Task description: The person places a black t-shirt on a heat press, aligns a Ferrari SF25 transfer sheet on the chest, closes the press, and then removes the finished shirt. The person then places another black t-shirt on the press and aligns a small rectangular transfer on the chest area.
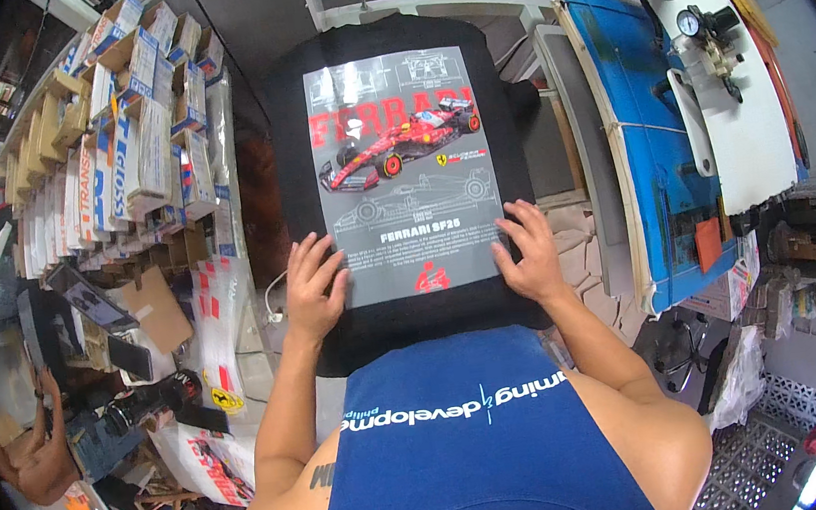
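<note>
A black T-shirt (407, 331) is spread flat on a press bed in front of me. Upon it rests a glossy transfer sheet (407, 200) with a red race car, line drawings and lettering on a grey ground. My left hand (314, 288) lies at the sheet's lower left edge, its fingers stretched out and slightly apart. At the lower right edge, my right hand (531, 253) is also open, fingertips touching the sheet's border. Neither hand grips anything. The shirt hides the bed beneath it.
To the right is a blue machine plate (655, 141), with a pressure gauge (690, 23) on a white panel beyond it. Racks of long cartons (110, 153) fill the left. Another person's arm (33, 454) shows at far left, near a camera (151, 400).
</note>
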A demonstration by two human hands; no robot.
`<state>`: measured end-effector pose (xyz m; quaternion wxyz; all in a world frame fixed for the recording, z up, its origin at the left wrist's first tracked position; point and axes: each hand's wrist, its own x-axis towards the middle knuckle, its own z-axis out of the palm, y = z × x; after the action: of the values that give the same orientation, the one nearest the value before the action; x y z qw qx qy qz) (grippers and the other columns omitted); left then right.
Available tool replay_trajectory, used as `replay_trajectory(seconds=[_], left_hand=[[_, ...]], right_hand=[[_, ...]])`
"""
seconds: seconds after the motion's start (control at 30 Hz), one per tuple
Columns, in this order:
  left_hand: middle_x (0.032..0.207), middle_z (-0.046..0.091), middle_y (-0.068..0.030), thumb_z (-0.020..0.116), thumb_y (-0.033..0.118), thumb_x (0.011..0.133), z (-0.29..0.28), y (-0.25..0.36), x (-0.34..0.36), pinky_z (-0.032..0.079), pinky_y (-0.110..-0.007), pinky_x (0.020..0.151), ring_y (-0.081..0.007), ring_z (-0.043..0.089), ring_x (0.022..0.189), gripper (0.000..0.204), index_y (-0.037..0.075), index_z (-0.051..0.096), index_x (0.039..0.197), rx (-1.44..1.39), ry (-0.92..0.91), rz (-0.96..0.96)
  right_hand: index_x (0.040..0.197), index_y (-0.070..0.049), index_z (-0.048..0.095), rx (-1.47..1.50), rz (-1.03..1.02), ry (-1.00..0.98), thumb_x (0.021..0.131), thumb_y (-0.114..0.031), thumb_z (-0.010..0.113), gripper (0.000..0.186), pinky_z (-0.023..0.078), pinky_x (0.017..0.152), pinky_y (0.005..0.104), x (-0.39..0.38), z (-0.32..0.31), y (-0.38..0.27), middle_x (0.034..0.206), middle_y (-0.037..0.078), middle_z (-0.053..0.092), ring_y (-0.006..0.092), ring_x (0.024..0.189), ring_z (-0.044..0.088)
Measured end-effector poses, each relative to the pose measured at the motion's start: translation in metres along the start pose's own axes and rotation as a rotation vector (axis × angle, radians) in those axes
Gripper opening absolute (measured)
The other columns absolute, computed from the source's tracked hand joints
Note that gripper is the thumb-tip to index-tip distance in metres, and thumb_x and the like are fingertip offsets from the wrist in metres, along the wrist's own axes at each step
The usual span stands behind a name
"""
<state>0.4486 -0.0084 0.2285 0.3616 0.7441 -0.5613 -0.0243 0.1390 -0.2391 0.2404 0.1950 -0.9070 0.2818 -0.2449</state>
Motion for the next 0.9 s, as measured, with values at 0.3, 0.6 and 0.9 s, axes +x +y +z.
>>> replay_trajectory(seconds=[0.3, 0.6, 0.9], left_hand=[[0.133, 0.068, -0.0119, 0.081, 0.011, 0.080, 0.009, 0.002, -0.010, 0.032, -0.054, 0.120, -0.0337, 0.053, 0.137, 0.030, 0.005, 0.076, 0.109, 0.003, 0.016, 0.014], [0.133, 0.067, -0.0117, 0.080, 0.012, 0.080, 0.013, -0.002, -0.014, 0.032, -0.053, 0.120, -0.0335, 0.053, 0.136, 0.029, 0.006, 0.076, 0.108, 0.004, 0.038, 0.027], [0.131, 0.067, -0.0114, 0.080, 0.012, 0.080, 0.009, 0.008, -0.010, 0.033, -0.053, 0.119, -0.0338, 0.053, 0.136, 0.030, 0.006, 0.074, 0.109, 0.017, 0.024, 0.027]], right_hand=[[0.117, -0.005, 0.070, -0.075, -0.038, -0.025, 0.080, -0.025, 0.079, 0.043, 0.032, 0.118, 0.0558, -0.016, 0.007, -0.004, 0.139, 0.016, 0.059, 0.0394, 0.138, 0.047], [0.117, -0.005, 0.070, -0.084, -0.040, -0.024, 0.082, -0.027, 0.078, 0.042, 0.032, 0.118, 0.0560, -0.019, 0.008, 0.000, 0.138, 0.017, 0.059, 0.0394, 0.138, 0.047], [0.114, -0.006, 0.070, -0.079, -0.048, 0.007, 0.082, -0.028, 0.077, 0.039, 0.034, 0.116, 0.0556, -0.019, 0.005, -0.004, 0.136, 0.016, 0.060, 0.0389, 0.135, 0.049]])
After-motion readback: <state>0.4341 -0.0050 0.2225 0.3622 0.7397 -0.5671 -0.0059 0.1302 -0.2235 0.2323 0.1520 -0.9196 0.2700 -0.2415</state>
